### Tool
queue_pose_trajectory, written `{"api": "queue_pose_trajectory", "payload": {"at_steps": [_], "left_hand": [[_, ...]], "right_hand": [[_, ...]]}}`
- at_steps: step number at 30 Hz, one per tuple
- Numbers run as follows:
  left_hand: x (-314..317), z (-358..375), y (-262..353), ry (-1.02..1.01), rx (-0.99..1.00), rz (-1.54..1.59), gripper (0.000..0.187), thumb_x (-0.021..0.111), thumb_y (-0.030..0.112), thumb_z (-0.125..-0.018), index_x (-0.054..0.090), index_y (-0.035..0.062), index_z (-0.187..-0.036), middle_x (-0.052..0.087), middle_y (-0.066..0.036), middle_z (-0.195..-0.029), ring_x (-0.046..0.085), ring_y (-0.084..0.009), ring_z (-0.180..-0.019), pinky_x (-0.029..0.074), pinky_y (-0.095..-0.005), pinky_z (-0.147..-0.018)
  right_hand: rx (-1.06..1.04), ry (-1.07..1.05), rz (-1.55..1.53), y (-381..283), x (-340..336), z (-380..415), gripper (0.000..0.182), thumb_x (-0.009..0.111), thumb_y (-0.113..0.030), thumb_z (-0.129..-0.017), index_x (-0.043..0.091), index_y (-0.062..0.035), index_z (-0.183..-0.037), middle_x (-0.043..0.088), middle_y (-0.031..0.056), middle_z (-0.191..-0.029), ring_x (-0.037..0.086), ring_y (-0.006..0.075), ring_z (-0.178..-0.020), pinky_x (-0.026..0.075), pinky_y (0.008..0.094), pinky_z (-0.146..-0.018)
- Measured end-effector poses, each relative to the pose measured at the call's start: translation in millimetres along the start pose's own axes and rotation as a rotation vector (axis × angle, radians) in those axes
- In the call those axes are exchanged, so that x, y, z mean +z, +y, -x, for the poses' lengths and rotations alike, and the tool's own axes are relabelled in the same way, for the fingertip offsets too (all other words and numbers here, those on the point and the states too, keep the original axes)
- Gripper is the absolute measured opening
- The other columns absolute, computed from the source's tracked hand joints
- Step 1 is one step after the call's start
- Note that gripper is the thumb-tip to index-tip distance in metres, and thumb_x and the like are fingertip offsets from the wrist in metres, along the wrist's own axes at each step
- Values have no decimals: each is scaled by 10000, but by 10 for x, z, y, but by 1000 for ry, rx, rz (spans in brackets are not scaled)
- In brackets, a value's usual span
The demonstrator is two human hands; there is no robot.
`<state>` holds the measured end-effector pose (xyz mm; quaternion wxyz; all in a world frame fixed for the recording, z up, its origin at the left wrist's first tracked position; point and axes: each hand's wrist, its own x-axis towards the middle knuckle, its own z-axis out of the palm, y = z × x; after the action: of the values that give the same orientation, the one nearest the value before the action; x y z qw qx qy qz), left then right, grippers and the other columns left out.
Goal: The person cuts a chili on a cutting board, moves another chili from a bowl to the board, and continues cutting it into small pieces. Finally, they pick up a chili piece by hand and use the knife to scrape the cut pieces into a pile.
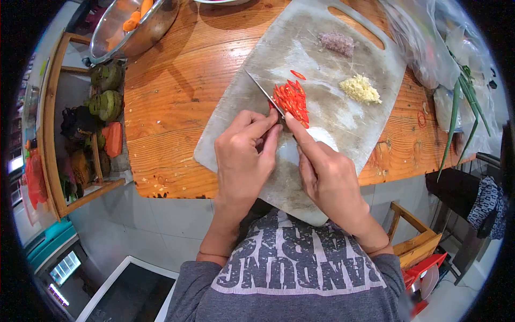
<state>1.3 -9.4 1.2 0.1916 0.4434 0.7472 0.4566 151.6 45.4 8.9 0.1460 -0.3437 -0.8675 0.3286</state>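
A pale cutting board (230, 134) lies aslant on the wooden table. My right hand (327, 169) is closed round a knife (264, 92), index finger stretched along it; its handle is mostly hidden. Right against the blade, my left hand (247, 147) has its fingers bent and pinched together. A bit of red shows at those fingertips, but what they hold is hidden. Sliced red chili (291, 101) is heaped just beyond the blade, with one slice lying apart. Minced garlic (360, 89) sits to the right, and a chopped pale purple heap (338, 43) lies near the board's handle slot.
A metal bowl (155, 29) with carrots (131, 24) stands at the table's (166, 107) upper left. Plastic bags (424, 48) and green onion leaves (468, 102) lie at the right. Left of the table is a wooden-framed shelf (56, 123) with vegetables. A wooden stool (416, 241) stands lower right.
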Motion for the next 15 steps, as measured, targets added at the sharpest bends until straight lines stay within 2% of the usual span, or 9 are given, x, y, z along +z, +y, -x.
{"api": "queue_pose_trajectory", "payload": {"at_steps": [3,6,9,12,15], "left_hand": [[-19,-33,9,29,-73,-14,178,749,4,-831,760,-8,-1008,715,-96,-891,652,-126,-686,499,-250,-588],[-39,-62,0,-12,-69,-42,186,756,7,-824,761,-5,-1009,710,-92,-876,633,-118,-671,479,-250,-575],[-63,-60,41,-20,-5,-116,204,763,10,-815,761,-1,-1019,699,-93,-864,615,-121,-657,475,-258,-582],[-69,-45,43,-38,-25,-71,222,763,12,-811,760,3,-1033,686,-93,-858,605,-127,-652,476,-265,-590],[-71,-53,31,-38,-24,-57,230,762,12,-812,757,3,-1042,682,-92,-867,606,-130,-651,477,-270,-588]], "right_hand": [[29,-32,10,-27,-68,164,646,611,-2,-882,457,-158,-1490,573,146,-701,616,334,-568,521,442,-543],[20,-14,-105,17,-133,252,647,585,31,-881,457,-145,-1490,606,167,-740,626,335,-599,523,443,-594],[96,-77,-174,19,-244,234,645,564,54,-877,464,-133,-1486,626,180,-770,629,327,-625,512,438,-624],[159,-76,-202,7,-299,210,641,560,61,-874,474,-129,-1480,629,186,-772,626,320,-628,508,433,-624],[58,-40,-164,-13,-261,211,649,565,63,-872,468,-128,-1484,615,177,-752,622,318,-630,509,429,-628]]}}
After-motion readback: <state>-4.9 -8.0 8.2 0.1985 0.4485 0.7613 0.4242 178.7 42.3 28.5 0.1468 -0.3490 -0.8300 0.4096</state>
